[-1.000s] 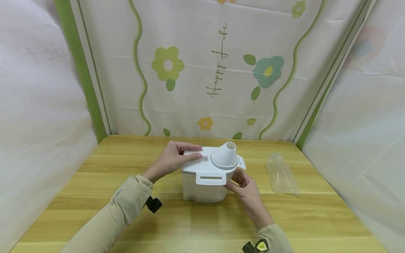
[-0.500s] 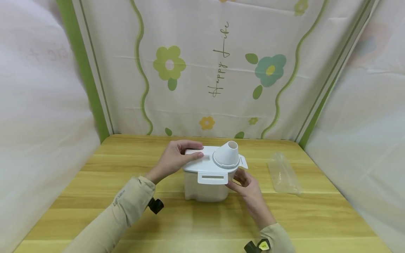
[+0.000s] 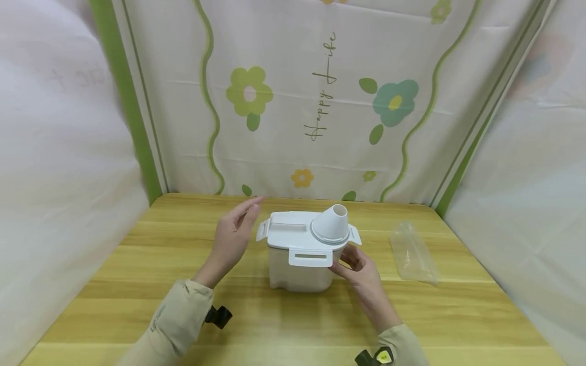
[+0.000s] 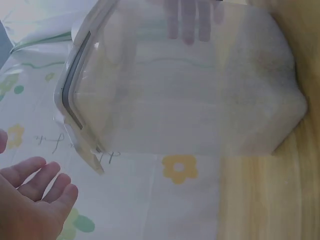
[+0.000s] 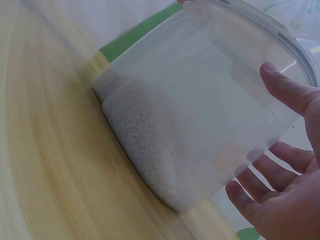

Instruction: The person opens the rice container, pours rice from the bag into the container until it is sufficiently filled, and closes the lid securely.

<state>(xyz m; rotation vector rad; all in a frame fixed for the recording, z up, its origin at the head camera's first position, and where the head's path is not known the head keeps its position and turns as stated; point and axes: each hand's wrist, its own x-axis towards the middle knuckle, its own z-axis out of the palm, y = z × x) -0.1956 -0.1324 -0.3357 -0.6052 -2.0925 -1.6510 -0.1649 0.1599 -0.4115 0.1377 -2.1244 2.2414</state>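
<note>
A translucent storage container (image 3: 299,274) stands upright on the table, with pale rice-like grains (image 5: 142,135) heaped in its bottom. Its white lid (image 3: 286,236) is on top and carries a cone-shaped spout (image 3: 330,225). Slotted clip flaps, such as the front flap (image 3: 311,257), stick outward from the lid's sides. My right hand (image 3: 359,269) holds the container's right end, thumb on the near side and fingers round the far side. Just left of the lid, my left hand (image 3: 229,241) is raised, touching nothing, its fingers loosely extended.
On the table (image 3: 137,305) to the right lies a clear plastic bag (image 3: 412,254). A printed fabric curtain (image 3: 284,101) hangs behind the table, and white fabric walls stand at both sides.
My left hand has let go of the lid and moved left, uncovering the lid's ridge and left flap. My right hand keeps its hold on the container.
</note>
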